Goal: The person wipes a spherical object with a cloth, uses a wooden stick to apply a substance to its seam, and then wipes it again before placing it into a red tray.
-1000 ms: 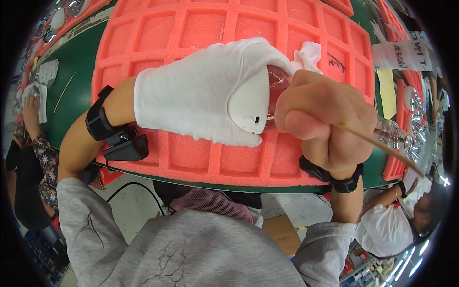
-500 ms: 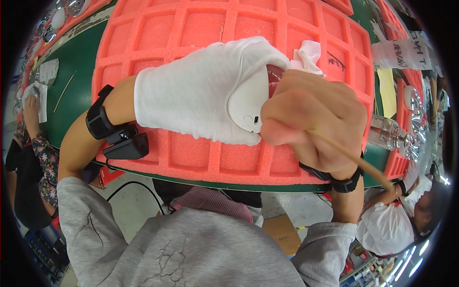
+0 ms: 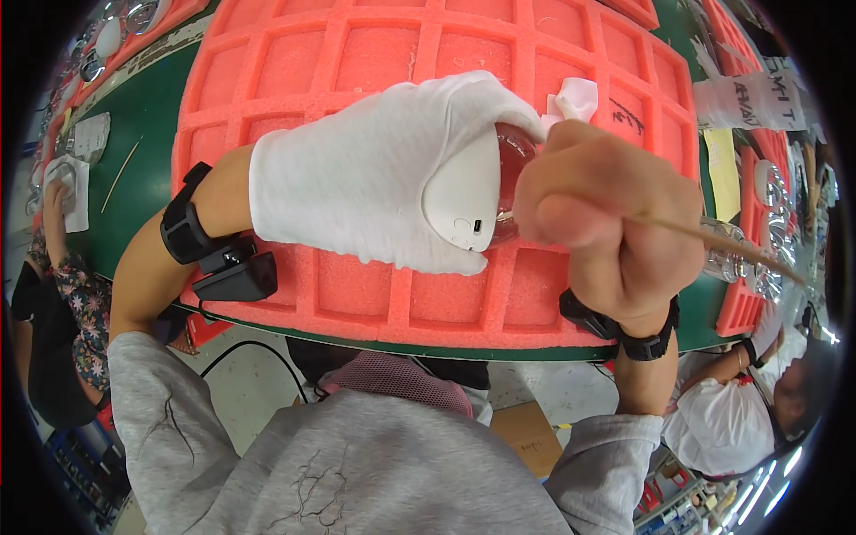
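My left hand (image 3: pixel 352 169), in a white glove, is closed around a rounded device with a white base (image 3: pixel 459 196) and a clear, see-through body (image 3: pixel 514 169). A small dark port shows on the base, which faces me. My bare right hand (image 3: pixel 615 214) is closed on a thin wooden stick (image 3: pixel 727 241), whose long end slants out to the right. Its other end points toward the device's clear body; the fingers largely hide it. Both hands are above a pink foam tray (image 3: pixel 379 55) with square pockets.
A crumpled white cloth (image 3: pixel 575 98) lies on the tray beyond my right hand. Clear glass-like parts (image 3: pixel 727 250) stand to the right. Another thin stick (image 3: pixel 121 174) is on the green table (image 3: pixel 147 120) at left. One person (image 3: pixel 727 419) is at right, another person's hand (image 3: pixel 55 205) at far left.
My right hand has shifted right, drawing the stick with it, and more of the device's clear body shows. My left hand has stayed almost still around the device.
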Demonstrator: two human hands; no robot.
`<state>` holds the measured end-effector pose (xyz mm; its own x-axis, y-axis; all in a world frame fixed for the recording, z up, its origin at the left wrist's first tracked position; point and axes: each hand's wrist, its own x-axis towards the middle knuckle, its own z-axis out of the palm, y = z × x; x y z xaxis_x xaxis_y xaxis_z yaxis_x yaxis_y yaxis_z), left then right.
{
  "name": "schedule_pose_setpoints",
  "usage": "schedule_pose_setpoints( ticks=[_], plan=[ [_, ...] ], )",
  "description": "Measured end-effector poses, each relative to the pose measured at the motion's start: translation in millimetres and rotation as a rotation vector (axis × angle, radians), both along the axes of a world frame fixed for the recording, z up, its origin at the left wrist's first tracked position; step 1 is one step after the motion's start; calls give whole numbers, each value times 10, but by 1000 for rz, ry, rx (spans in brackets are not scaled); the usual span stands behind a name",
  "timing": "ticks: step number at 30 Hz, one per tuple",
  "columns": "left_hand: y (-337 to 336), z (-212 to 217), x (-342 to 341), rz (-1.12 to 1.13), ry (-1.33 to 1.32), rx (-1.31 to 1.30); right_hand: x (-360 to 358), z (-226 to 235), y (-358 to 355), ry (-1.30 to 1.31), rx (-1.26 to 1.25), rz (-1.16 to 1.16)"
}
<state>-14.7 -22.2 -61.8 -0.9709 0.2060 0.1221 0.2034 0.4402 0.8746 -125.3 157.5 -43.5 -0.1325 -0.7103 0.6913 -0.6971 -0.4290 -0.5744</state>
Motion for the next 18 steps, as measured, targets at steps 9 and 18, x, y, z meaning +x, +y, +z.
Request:
schedule_pose_setpoints(
  ticks=[9, 18],
  plan=[
    [-8, 22, -39, 9, -41, 29, -218, 40, 140, -235, 73, 61],
    [110, 111, -59, 25, -13, -30, -187, 54, -116, -121, -174, -338]
  ],
)
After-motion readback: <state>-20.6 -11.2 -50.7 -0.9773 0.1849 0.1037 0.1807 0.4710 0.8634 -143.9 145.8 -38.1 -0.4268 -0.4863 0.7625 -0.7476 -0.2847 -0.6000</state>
